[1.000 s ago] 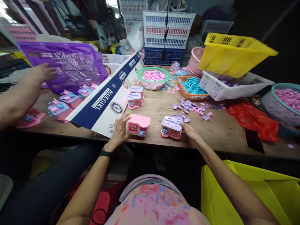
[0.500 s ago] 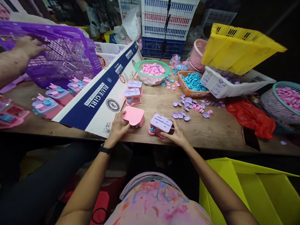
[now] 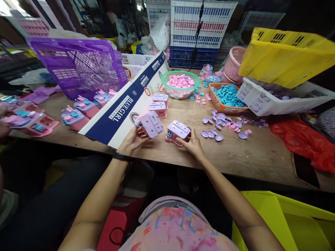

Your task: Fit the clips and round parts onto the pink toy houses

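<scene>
Stacked crates [image 3: 184, 38] stand behind the wooden table [image 3: 248, 158]. Near its front edge, the left hand [image 3: 134, 140] keeps a closed grip on a lilac-topped toy [image 3: 152, 125] (tipped toward the person); the right hand [image 3: 194, 143] grips a second toy [image 3: 178, 129], thumb and fingers around its end.

Near the bench's [image 3: 222, 157] front edge a pink toy [image 3: 149, 124] is tilted, its slotted lilac top [image 3: 153, 125] toward that edge, and just to its right a second toy [image 3: 178, 131], lilac-topped too, is upright.
</scene>
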Demonstrator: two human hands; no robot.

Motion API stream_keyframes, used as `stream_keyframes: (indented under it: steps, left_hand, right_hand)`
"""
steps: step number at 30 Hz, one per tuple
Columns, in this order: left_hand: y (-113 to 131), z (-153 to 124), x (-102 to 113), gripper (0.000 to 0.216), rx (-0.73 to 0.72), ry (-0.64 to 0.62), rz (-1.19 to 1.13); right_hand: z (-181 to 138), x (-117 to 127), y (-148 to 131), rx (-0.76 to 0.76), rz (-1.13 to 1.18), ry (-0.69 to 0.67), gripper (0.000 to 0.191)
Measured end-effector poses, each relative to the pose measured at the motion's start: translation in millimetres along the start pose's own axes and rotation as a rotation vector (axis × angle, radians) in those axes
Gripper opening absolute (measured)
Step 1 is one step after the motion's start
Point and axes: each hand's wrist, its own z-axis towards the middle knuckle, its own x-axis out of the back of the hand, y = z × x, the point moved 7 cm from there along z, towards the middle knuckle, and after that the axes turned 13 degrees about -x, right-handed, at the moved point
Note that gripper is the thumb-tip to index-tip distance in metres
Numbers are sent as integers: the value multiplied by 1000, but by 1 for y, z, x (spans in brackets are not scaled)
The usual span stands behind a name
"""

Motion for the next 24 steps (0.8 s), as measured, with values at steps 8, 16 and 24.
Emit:
stream_keyframes:
  steps: [8,16,24]
  left_hand:
    - [-59,-38,-11,21,224,50,-341]
    - [-67,-85,25,39,117,-133,248]
    - [-40,-82,-8,47,-385,-189,456]
  right_hand:
    - [50,-63,-22,84,-51,5,89]
    - [62,-96,-35,72,-52,-108,94]
    - [73,-104,-53,248,-13,-323,83]
